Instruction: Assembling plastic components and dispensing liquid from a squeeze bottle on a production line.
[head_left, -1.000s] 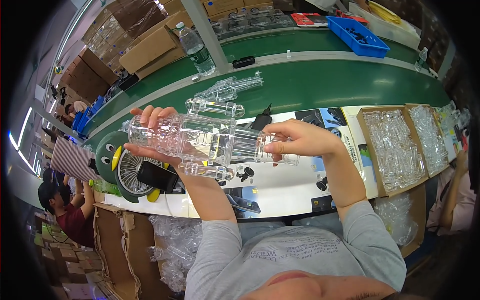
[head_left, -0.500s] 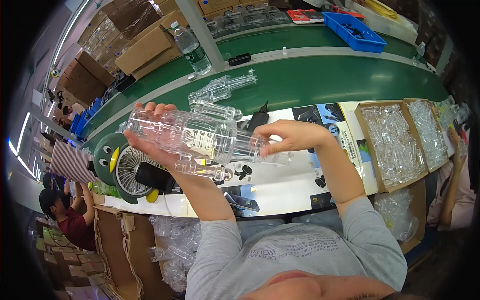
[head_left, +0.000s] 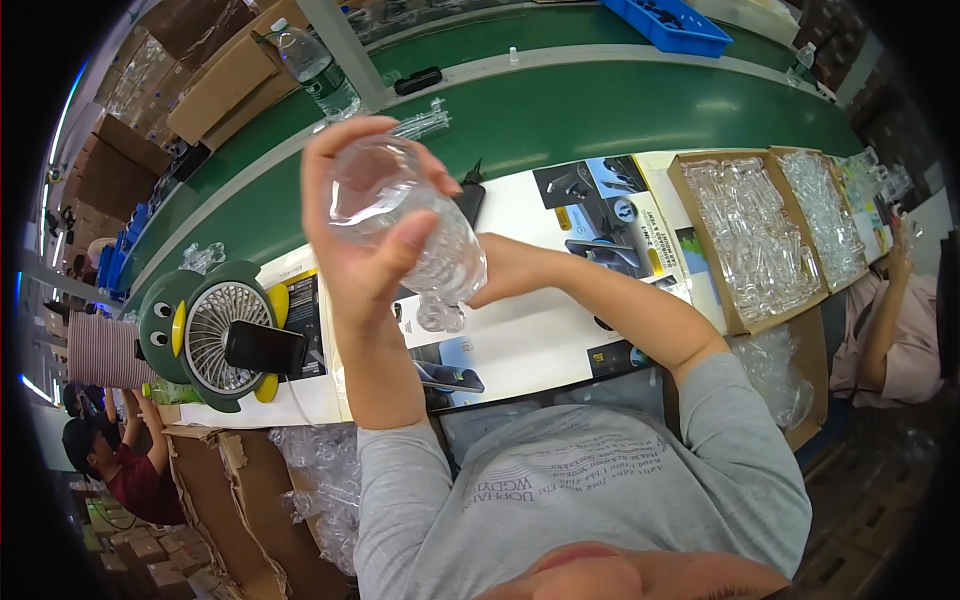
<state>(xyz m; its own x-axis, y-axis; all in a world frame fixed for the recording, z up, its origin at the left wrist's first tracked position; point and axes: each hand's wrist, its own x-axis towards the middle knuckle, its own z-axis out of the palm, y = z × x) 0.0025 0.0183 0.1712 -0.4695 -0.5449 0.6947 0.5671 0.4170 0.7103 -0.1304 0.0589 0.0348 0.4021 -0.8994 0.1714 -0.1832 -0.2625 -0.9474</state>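
Clear plastic assembly (head_left: 450,255) is up over the white printed board (head_left: 530,345), just left of frame centre, tilted, wide end toward the camera, knobbed bit at its lower edge. Step in hand reads as handling it end-on; next move calls for a firm left grip, plastic looks slick. Left hand (head_left: 350,255) is clamped round the wide end, fingers over the top, thumb across the near side, forearm rising from below. Right hand (head_left: 505,268) is just beside the far end, forearm angled in from lower right; fingertips hidden, can't tell if they grip. Penguin-shaped fan (head_left: 160,335) with dark phone (head_left: 265,347) at left, carton (head_left: 706,250) of clear parts at right, green belt (head_left: 600,105) along the top.
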